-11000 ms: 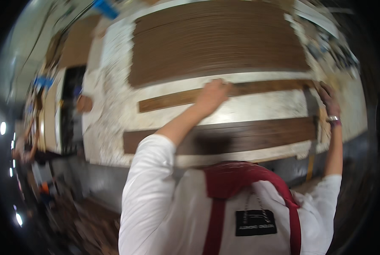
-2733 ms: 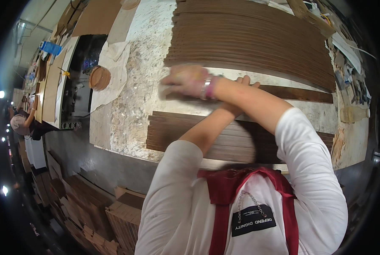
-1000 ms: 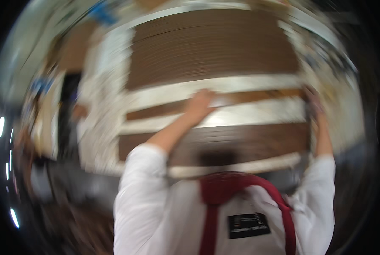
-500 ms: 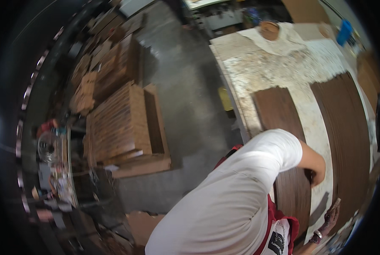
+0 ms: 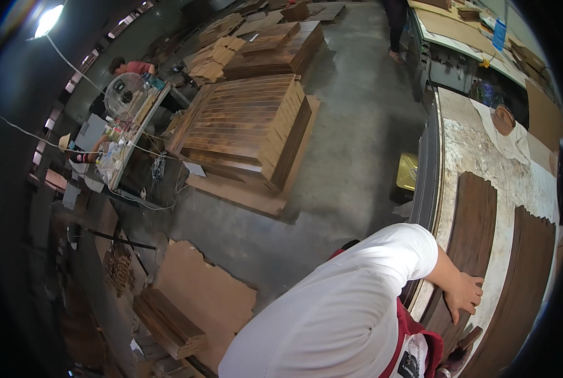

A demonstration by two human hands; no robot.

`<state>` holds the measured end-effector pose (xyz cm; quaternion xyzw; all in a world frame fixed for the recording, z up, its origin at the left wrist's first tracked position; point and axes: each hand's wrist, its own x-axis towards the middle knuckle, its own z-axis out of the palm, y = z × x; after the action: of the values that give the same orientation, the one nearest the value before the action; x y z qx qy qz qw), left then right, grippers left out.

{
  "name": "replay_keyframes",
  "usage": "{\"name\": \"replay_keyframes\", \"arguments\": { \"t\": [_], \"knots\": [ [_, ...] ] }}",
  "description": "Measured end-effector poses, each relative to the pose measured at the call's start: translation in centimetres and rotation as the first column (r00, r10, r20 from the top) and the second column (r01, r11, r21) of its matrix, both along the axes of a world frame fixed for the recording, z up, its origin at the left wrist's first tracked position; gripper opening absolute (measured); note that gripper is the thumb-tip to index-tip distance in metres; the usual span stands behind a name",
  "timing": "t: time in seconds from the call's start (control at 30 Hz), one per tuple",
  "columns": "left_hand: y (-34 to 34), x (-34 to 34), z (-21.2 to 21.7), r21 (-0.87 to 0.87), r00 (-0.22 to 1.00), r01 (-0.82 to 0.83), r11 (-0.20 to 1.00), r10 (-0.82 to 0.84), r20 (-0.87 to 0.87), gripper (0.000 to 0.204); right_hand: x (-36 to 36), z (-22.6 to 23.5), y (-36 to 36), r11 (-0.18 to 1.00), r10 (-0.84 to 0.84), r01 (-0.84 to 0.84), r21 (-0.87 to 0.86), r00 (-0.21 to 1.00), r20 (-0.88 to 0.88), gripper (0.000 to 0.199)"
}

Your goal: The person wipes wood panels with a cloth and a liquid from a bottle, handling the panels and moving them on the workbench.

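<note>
My left hand [image 5: 464, 293] lies on a row of long dark brown wood strips [image 5: 473, 211] on the worktable, its fingers spread over them. By the lower edge, close to that same row, is my right hand [image 5: 458, 360], dark and stained. Its fingers are largely hidden, and a small brown piece shows at their tips that I cannot make out. Farther right lies a second row of dark brown strips [image 5: 528, 264], uneven at its far end and touched by neither hand.
A round brown container [image 5: 503, 118] sits on a white cloth at the table's far end. A yellow tin [image 5: 407, 171] stands beside the table. Across the floor are stacked boards [image 5: 250, 120], a fan [image 5: 126, 94] and a person [image 5: 133, 67]. Cardboard [image 5: 206, 283] lies at lower left.
The view has swung left, showing more floor. My left hand now lies spread on the strips, its fingers in sight. My right hand has left the second row and come nearer the first.
</note>
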<state>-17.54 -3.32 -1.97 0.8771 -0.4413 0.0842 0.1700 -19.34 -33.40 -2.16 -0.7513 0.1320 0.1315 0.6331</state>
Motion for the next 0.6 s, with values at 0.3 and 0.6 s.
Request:
{"name": "replay_keyframes", "arguments": {
  "t": [0.3, 0.6],
  "knots": [
    [-0.3, 0.3, -0.2, -0.033, 0.998, -0.064, 0.997, 0.064, 0.019, 0.055, -2.1, 3.5, 1.2, 0.993, 0.108, -0.104, -0.062, 0.993, 0.052, 0.047],
    [-0.4, 0.1, -0.4, -0.072, 0.985, -0.149, 0.986, 0.155, 0.077, 0.052, 2.8, -3.8, -4.4, 0.988, 0.14, -0.147, 0.037, 0.978, 0.152, 0.044]
  ]
}}
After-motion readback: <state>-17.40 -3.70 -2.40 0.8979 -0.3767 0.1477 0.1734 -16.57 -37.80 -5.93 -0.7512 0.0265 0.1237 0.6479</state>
